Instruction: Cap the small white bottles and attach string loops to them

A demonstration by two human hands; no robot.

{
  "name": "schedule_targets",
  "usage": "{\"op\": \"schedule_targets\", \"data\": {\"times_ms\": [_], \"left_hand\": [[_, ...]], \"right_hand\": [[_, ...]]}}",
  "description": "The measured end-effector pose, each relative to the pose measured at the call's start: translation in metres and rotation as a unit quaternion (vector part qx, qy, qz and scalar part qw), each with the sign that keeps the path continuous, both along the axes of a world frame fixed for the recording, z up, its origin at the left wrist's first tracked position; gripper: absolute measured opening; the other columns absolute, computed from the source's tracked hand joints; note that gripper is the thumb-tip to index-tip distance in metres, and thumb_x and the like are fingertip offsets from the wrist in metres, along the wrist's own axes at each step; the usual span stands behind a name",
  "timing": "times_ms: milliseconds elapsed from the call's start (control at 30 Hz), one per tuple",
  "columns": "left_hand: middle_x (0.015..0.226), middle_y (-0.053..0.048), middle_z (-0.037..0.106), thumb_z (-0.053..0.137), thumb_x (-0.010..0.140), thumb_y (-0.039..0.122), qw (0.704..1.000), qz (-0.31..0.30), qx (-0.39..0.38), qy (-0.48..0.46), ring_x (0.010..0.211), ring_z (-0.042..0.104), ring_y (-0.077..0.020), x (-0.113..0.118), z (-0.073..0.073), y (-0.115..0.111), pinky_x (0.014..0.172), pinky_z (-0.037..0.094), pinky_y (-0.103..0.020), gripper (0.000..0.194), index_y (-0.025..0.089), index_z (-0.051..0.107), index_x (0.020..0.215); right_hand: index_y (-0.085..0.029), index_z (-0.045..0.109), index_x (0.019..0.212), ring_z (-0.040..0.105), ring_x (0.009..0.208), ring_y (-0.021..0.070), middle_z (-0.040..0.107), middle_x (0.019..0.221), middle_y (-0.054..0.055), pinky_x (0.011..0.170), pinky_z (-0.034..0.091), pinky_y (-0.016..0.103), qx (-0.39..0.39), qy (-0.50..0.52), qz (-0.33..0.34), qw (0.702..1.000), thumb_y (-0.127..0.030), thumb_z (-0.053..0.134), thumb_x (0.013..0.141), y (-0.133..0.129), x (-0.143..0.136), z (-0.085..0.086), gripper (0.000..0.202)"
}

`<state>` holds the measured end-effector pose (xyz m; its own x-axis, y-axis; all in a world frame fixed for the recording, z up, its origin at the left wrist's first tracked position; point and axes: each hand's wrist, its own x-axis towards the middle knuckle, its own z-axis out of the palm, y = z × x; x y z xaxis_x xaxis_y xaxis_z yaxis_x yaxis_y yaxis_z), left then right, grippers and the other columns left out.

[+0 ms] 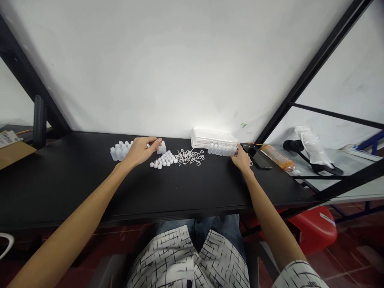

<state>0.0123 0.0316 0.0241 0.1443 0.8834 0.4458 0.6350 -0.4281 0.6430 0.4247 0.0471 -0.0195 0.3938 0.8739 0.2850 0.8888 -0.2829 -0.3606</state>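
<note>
My left hand [145,149] is over a group of translucent white bottles [119,151] on the black table, its fingers pressed together by the bottles at the group's right end; what they hold, if anything, is too small to make out. My right hand [241,158] is at the right end of a row of capped bottles [221,150], its fingertips against the end bottle. Between the hands lie a cluster of small white caps with thin tips [163,160] and a loose pile of white rings with tails [189,157].
A stack of flat white boxes or sheets [212,137] rests by the wall behind the bottle row. Right of my right hand are a dark phone [258,158] and an orange-ended clear roll [278,158]. Black frame bars [315,72] slant up on both sides. Cardboard [15,153] lies far left.
</note>
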Motion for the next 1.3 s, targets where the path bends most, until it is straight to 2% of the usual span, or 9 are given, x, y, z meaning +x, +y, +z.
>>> {"op": "schedule_targets", "data": {"times_ms": [100,233,400,500,667,833,1000,1167,1300], "left_hand": [[0.067,-0.004,0.067,0.050,0.087,0.053,0.999,-0.011,-0.013,0.030,0.059,0.057,-0.0154,-0.006,0.003,0.001,0.059,0.043,-0.026,0.043,0.017,0.068,0.071],[0.067,-0.003,0.068,0.058,0.081,0.054,0.991,-0.069,-0.055,0.096,0.062,0.059,-0.0162,-0.015,0.002,0.005,0.061,0.043,-0.027,0.038,0.019,0.072,0.076],[0.070,-0.002,0.069,0.067,0.071,0.054,0.977,-0.137,-0.068,0.151,0.062,0.058,-0.0163,-0.021,-0.003,0.012,0.059,0.043,-0.026,0.032,0.024,0.075,0.078],[0.074,-0.002,0.069,0.066,0.072,0.051,0.987,-0.082,-0.017,0.135,0.062,0.057,-0.0160,-0.024,-0.004,0.014,0.059,0.042,-0.026,0.029,0.025,0.075,0.080],[0.095,-0.005,0.071,0.057,0.083,0.039,0.974,0.098,0.099,0.181,0.088,0.062,-0.0231,-0.034,-0.001,0.017,0.065,0.042,-0.030,0.023,0.026,0.074,0.090],[0.105,-0.010,0.070,0.056,0.084,0.034,0.953,0.106,0.092,0.268,0.102,0.058,-0.0307,-0.042,-0.007,0.023,0.086,0.043,-0.042,0.025,0.024,0.075,0.097],[0.113,-0.012,0.068,0.053,0.087,0.034,0.945,0.090,0.090,0.300,0.109,0.055,-0.0318,-0.040,-0.015,0.025,0.091,0.039,-0.045,0.031,0.022,0.073,0.108],[0.108,-0.009,0.070,0.055,0.086,0.033,0.946,0.101,0.089,0.293,0.110,0.053,-0.0317,-0.038,-0.019,0.027,0.092,0.036,-0.046,0.024,0.026,0.076,0.096],[0.107,-0.011,0.068,0.057,0.084,0.033,0.947,0.125,0.096,0.280,0.109,0.052,-0.0333,-0.041,-0.021,0.030,0.093,0.035,-0.048,0.025,0.025,0.076,0.097]], "right_hand": [[-0.020,0.033,0.150,0.061,0.115,0.0351,0.069,0.119,0.011,0.095,0.045,0.046,0.004,0.016,0.007,1.000,-0.025,0.059,0.082,-0.001,0.000,0.000,0.073],[-0.020,0.036,0.147,0.060,0.116,0.0343,0.068,0.121,0.010,0.094,0.045,0.045,0.019,0.032,-0.003,0.999,-0.023,0.061,0.079,-0.007,0.000,0.003,0.072],[-0.018,0.053,0.133,0.062,0.108,0.0303,0.069,0.117,0.011,0.090,0.046,0.040,0.121,0.013,-0.072,0.990,-0.021,0.048,0.085,-0.020,-0.010,0.015,0.048],[-0.014,0.057,0.127,0.064,0.101,0.0266,0.069,0.112,0.012,0.088,0.046,0.036,0.201,-0.004,-0.045,0.979,-0.023,0.041,0.089,-0.025,-0.028,0.022,0.042],[-0.016,0.062,0.115,0.067,0.086,0.0198,0.070,0.108,0.011,0.084,0.047,0.030,0.252,-0.004,0.135,0.958,-0.025,0.040,0.092,-0.023,-0.081,0.029,0.033],[-0.018,0.067,0.100,0.066,0.078,0.0166,0.070,0.100,0.007,0.073,0.045,0.027,0.224,-0.017,0.288,0.931,-0.022,0.046,0.091,-0.006,-0.141,0.031,0.023],[-0.020,0.069,0.096,0.063,0.072,0.0154,0.070,0.096,0.004,0.062,0.037,0.026,0.190,-0.042,0.325,0.925,-0.020,0.049,0.090,0.004,-0.167,0.024,0.021],[-0.020,0.070,0.092,0.062,0.073,0.0160,0.070,0.095,0.005,0.062,0.036,0.026,0.176,-0.047,0.307,0.934,-0.020,0.049,0.090,-0.002,-0.152,0.018,0.021],[-0.020,0.070,0.088,0.062,0.077,0.0169,0.070,0.095,0.005,0.064,0.037,0.026,0.180,-0.037,0.289,0.940,-0.018,0.050,0.089,-0.002,-0.140,0.019,0.020]]}}
